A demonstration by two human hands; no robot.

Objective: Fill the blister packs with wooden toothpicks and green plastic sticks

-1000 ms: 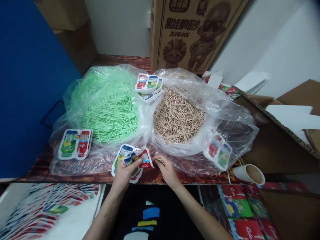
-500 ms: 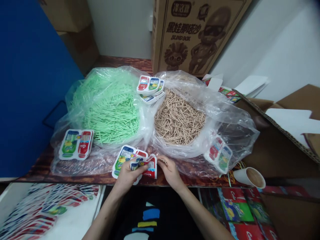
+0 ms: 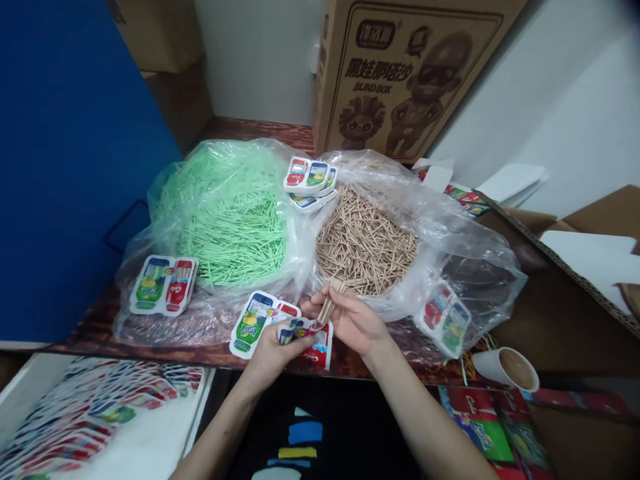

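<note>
My left hand (image 3: 273,353) is closed on a printed card packet (image 3: 321,352) with a red "Cola" panel. In my right hand (image 3: 357,325) is a small bundle of brown sticks (image 3: 327,303), pinched upright at the packet's edge. Another jar-shaped packet (image 3: 249,330) lies on the table behind my left hand, partly covered by it. Beyond my hands sit a clear bag of loose brown sticks (image 3: 367,243) and, to its left, one of light green sticks (image 3: 235,243).
Filled packets rest at the left (image 3: 164,285), at the right (image 3: 444,319) and stacked between the bags (image 3: 310,180). A paper cup (image 3: 505,368) of brown drink stands by the right edge. Below left, a white box (image 3: 165,427) holds many packets. A large carton (image 3: 400,80) stands behind.
My right hand has raised and turned the stick bundle, so its length now shows above the packet. The packet has shifted slightly right with my left hand. The view has moved a little.
</note>
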